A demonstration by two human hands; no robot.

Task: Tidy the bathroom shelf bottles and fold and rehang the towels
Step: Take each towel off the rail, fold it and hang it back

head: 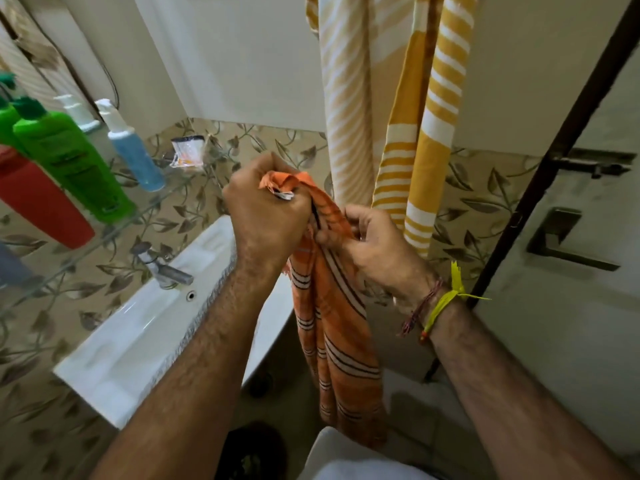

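Head view: left hand (266, 216) grips the orange towel's (332, 323) bunched top; right hand (374, 244) pinches its edge beside the sink (138, 334). Folding seems underway; next, edges need aligning.

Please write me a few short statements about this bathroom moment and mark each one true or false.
1. Both hands grip the orange striped towel. True: left hand, right hand.
2. The yellow-and-white striped towels lie folded in the white ceramic sink. False: they hang by the wall.
3. A green plastic bottle stands on the glass shelf. True.
4. The right wrist is bare. False: it wears a yellow thread band.
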